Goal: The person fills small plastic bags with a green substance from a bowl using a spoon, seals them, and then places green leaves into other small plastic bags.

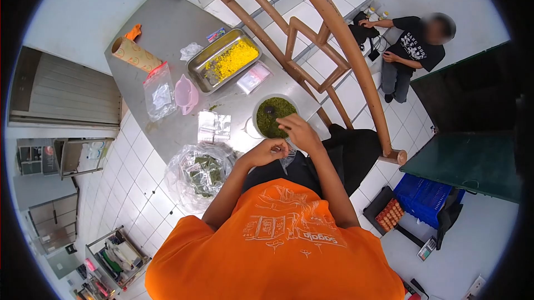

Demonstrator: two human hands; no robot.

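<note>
At the front edge of the metal table, my left hand (268,152) has its fingers pinched on a small clear plastic bag (287,159) that hangs below them. My right hand (298,132) is over the near right rim of a round bowl (272,125) of chopped green leaves, with its fingers curled; whether they hold anything is too small to tell. A dark round object lies in the greens. Left of the bowl are stacked clear bags (214,126). Behind it, a steel tray (194,72) holds yellow pieces, with a pack of small bags (254,77) beside it.
A pink pitcher (186,95), a zip bag (161,93) and a patterned roll (137,54) lie farther left. A large plastic bag of greens (201,177) is at the near left edge. Brown railing (361,61) borders the right. Another person (414,44) sits beyond it.
</note>
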